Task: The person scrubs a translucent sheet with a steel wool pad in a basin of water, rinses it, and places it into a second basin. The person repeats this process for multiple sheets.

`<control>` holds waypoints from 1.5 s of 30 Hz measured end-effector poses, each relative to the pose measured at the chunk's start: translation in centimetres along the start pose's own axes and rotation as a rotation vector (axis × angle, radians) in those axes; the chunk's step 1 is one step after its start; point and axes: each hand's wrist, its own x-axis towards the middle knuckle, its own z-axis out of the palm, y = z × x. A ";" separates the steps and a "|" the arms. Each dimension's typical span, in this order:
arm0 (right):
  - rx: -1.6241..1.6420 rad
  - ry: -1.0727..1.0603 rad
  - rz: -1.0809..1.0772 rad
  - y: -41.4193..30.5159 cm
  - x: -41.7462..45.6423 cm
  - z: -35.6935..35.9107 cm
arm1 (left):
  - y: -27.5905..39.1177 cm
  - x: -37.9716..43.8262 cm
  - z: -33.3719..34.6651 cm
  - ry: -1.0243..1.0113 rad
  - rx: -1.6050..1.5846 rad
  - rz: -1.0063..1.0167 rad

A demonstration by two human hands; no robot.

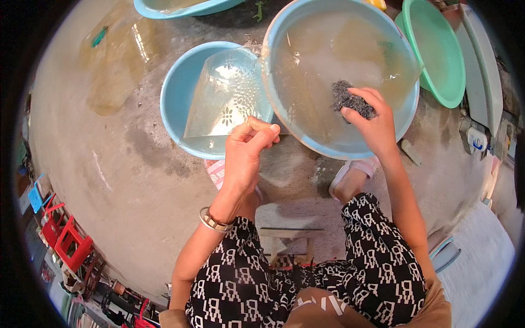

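My left hand (251, 145) pinches the near edge of a clear plastic sheet (219, 88) between thumb and fingers. The sheet is wet, carries a printed flower pattern, and lies across two light-blue basins. Its left part hangs over the smaller basin (171, 92). On the right it spreads into the large basin (346, 153), where cloudy water blurs its outline. A dark grey wire scourer (343, 96) is gripped in my right hand (375, 123), over the large basin. The scourer appears to touch the sheet or the water; which one, I cannot tell.
Another clear plastic sheet (112, 78) lies wet on the concrete floor at the left. A third blue basin (188, 14) stands at the far edge, and a green basin (445, 69) leans at the right. Red plastic stools (74, 246) are at lower left. My slippered feet flank the near side.
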 end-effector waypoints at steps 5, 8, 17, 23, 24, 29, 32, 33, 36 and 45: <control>-0.026 0.020 -0.263 -4.7 -2.4 0.3 | -0.5 0.3 1.4 -0.042 0.072 0.055; -0.158 -0.010 -0.420 -5.4 -2.6 1.4 | -0.3 0.8 2.7 -0.069 0.045 0.116; -0.136 0.044 -0.431 -3.6 -2.9 0.2 | -1.1 1.1 3.0 0.010 0.093 0.151; -0.398 -0.012 -0.218 1.6 -3.7 0.9 | -0.2 1.0 1.3 0.065 -0.057 0.174; -0.356 0.006 -0.197 1.9 -3.8 0.2 | -0.1 0.9 0.7 0.081 -0.057 0.172; -0.139 0.081 -0.352 -1.3 -2.4 0.2 | 0.4 0.1 -1.3 0.158 -0.094 0.168; -0.033 -0.160 -0.453 -6.3 -2.4 4.0 | 0.8 -0.5 -1.6 0.198 -0.128 0.189; -0.076 -0.226 -0.553 -6.8 -2.4 5.1 | 0.9 -0.7 -1.7 0.208 -0.154 0.198; -0.208 -0.188 -0.468 -2.6 -2.2 5.2 | 0.5 -0.9 -2.3 0.254 -0.134 0.225; -0.390 -0.056 -0.283 -1.2 -1.1 0.8 | 0.5 -1.6 -6.4 0.369 -0.244 0.275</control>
